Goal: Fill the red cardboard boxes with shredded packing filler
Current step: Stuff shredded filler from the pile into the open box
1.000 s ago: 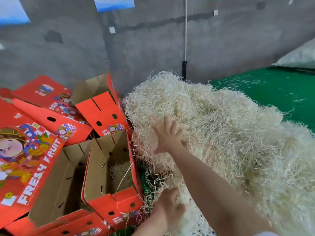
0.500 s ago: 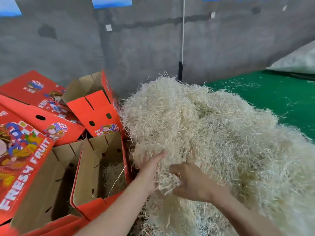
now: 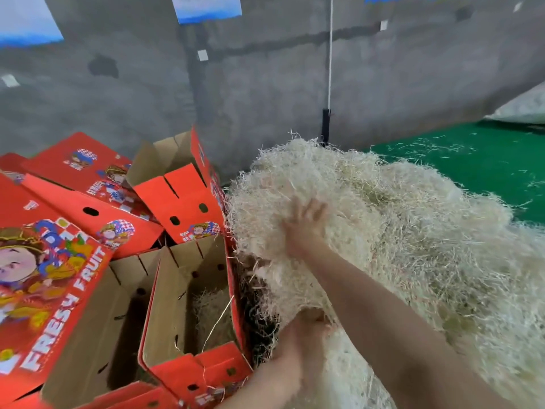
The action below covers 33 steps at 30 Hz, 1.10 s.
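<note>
A large heap of pale shredded packing filler (image 3: 418, 249) is seen piled on a green mat (image 3: 477, 169) against a grey concrete wall (image 3: 265, 93), just beside a cluster of red cardboard boxes. The right hand (image 3: 306, 228) is laid on the upper left slope of the heap, its fingers (image 3: 317, 209) spread and straight against the strands (the hand is blurred). Lower down, the left hand (image 3: 298, 340) is pushed in under an overhanging clump at the heap's near edge. Its fingers are buried in the filler, so it cannot be told whether they are curled round anything.

The nearest open box (image 3: 171, 314) stands touching the heap's left side, and a thin layer of filler (image 3: 211, 305) is seen on its bottom. A second open box (image 3: 97, 320) lies just to its left, its inside in shadow. Behind them a third box (image 3: 182, 199) is tipped on end with its flaps up. A printed lid (image 3: 53, 290) lettered "FRESH FRUIT" leans over the left of the stack. Loose strands are scattered across the mat, and a white cord (image 3: 330, 54) hangs down the wall behind the heap.
</note>
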Each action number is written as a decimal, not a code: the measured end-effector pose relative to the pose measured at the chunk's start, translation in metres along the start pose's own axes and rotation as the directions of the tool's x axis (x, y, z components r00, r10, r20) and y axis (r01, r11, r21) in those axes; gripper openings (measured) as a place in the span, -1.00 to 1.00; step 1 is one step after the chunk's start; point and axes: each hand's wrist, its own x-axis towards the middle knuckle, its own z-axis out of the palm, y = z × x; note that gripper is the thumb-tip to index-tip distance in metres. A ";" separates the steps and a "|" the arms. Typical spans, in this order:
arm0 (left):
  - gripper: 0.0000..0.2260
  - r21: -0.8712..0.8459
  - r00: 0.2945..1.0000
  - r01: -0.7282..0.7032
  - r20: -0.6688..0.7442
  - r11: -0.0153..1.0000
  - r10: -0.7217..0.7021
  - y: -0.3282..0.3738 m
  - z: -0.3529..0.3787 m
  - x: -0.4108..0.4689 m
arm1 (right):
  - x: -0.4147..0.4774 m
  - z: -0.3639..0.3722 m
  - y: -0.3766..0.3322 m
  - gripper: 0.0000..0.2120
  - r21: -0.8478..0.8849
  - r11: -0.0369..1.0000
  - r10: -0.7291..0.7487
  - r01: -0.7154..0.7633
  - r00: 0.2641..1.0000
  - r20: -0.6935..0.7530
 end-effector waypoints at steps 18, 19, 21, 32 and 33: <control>-0.17 0.091 0.992 -0.007 0.125 0.996 -0.004 0.003 0.027 0.034 | -0.196 -0.014 0.144 -0.46 0.587 0.807 -0.059 -0.066 0.980 0.191; -0.21 0.075 0.988 0.031 0.147 0.997 -0.042 -0.003 0.036 0.030 | -0.195 -0.019 0.151 -0.48 0.596 0.800 -0.036 -0.067 0.987 0.159; -0.34 0.079 0.973 -0.114 -0.190 0.990 0.128 -0.017 0.042 0.023 | -0.185 -0.032 0.158 -0.49 0.567 0.821 0.130 -0.071 0.989 -0.064; -0.63 -0.194 0.931 -0.292 -0.282 0.937 0.232 0.005 -0.057 -0.009 | -0.103 -0.009 0.083 -0.63 0.467 0.882 0.141 -0.060 0.980 -0.142; -0.70 -0.263 0.878 -0.306 -0.450 0.915 0.164 0.010 -0.071 -0.008 | -0.105 -0.018 0.085 -0.67 0.556 0.831 0.195 -0.006 0.939 -0.283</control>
